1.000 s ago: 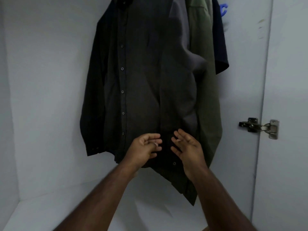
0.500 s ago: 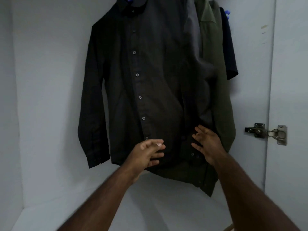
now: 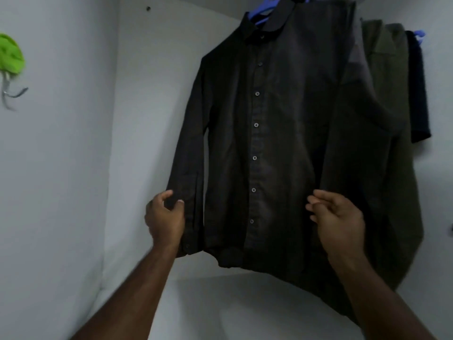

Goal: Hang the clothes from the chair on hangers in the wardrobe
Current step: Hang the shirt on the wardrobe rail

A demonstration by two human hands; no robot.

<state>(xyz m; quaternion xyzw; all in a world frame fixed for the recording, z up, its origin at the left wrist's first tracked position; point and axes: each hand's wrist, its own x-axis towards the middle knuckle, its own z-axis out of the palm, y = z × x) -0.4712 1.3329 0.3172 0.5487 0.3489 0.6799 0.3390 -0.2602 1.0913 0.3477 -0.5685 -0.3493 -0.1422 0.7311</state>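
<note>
A black button-up shirt [image 3: 269, 143] hangs on a blue hanger [image 3: 261, 14] inside the white wardrobe. My left hand [image 3: 165, 217] grips the lower part of its left sleeve, thumb on the front and fingers behind the edge. My right hand [image 3: 335, 214] is in front of the shirt's right lower side with fingers loosely curled; I cannot tell if it touches the fabric. The chair is out of view.
Behind the black shirt hang an olive-green shirt [image 3: 384, 119] and a navy garment [image 3: 419, 99]. A green hook [image 3: 9, 55] is stuck on the left wall. The white wardrobe floor [image 3: 220, 305] lies below the shirts.
My left hand moved left from the shirt's hem and took hold of the sleeve. My right hand stayed by the right side. My view swung left and up.
</note>
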